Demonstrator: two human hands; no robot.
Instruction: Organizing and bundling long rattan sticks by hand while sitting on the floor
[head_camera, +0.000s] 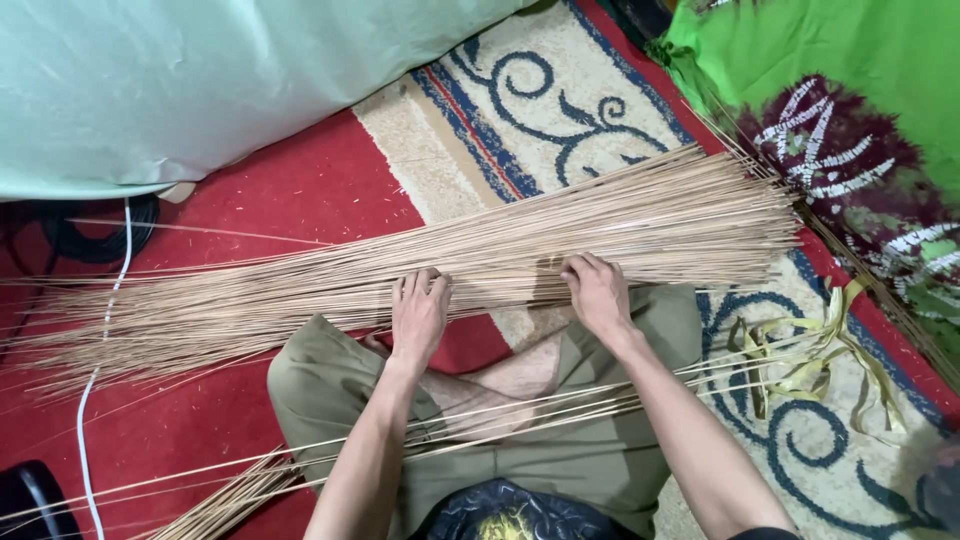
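Nearest me, a few loose sticks (560, 405) cross my lap, and no container is in view. My left hand (418, 315) and right hand (597, 295) lie palm-down, fingers spread, pressing the big bundle of thin tan sticks (480, 260) without gripping any. The bundle lies just past my knees, its long axis running lower left to upper right, across a red patterned carpet (300, 190), with a pale green sheet (200, 80) and green cloth (850, 100) beyond.

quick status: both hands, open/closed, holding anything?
Left hand: open, fingers spread flat on the bundle of thin pale tan sticks, gripping nothing.
Right hand: open, palm down on the same bundle, gripping nothing.
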